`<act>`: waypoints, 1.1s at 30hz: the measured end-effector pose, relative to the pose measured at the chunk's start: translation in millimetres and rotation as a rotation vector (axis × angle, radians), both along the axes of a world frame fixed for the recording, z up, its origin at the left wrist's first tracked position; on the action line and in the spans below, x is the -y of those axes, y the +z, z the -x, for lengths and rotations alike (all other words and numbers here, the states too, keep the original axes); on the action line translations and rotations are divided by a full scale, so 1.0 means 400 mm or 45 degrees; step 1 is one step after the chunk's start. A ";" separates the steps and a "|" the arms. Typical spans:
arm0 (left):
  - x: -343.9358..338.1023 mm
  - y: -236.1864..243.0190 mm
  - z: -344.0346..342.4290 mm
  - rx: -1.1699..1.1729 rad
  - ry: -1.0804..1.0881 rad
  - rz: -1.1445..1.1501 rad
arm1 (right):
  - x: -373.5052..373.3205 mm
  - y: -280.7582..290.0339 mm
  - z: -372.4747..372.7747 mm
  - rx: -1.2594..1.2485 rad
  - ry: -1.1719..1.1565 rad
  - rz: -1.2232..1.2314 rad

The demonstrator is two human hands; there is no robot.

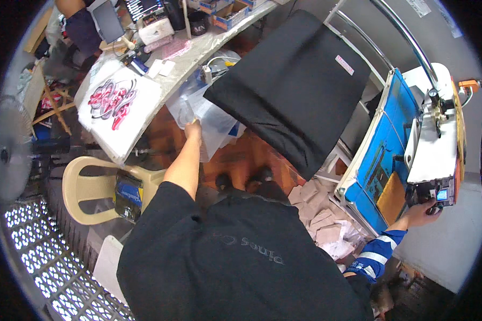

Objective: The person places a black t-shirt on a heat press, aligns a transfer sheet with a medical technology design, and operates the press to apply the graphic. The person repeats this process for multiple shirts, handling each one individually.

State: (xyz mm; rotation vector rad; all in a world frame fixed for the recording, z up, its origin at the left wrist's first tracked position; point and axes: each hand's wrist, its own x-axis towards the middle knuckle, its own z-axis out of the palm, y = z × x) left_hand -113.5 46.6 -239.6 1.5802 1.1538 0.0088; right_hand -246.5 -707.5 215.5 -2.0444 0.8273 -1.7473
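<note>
My left hand (193, 128) is closed on the edge of a clear plastic bag (211, 125), which hangs beside the table's edge. Far to the right, my right hand (420, 212) reaches a black control box (443, 191) with a small lit display. Its fingers are curled around a dark knob (432, 211) at the box's lower corner. The box sits on the end of a white press machine (439, 144) with a long chrome handle (412, 43). A blue panel (388, 125) in a pale frame leans beside the machine.
A black padded cover (294, 80) lies over a stand ahead. On the table (179, 72) at left is a white sheet (150, 99) with a red and grey print. A beige plastic chair (72, 190) and a fan (8, 155) stand left. Brown squares (316, 214) are piled near the machine.
</note>
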 end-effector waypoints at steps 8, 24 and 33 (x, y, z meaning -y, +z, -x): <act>-0.063 0.054 -0.112 0.397 0.114 0.535 | 0.145 -0.045 0.059 -0.114 -0.139 0.104; 0.094 0.487 -0.843 0.128 -1.253 1.559 | 0.103 0.011 0.075 -0.432 -0.431 0.017; 0.417 0.497 -1.292 0.562 -0.977 0.976 | -0.454 0.113 -0.235 -0.683 -0.286 0.311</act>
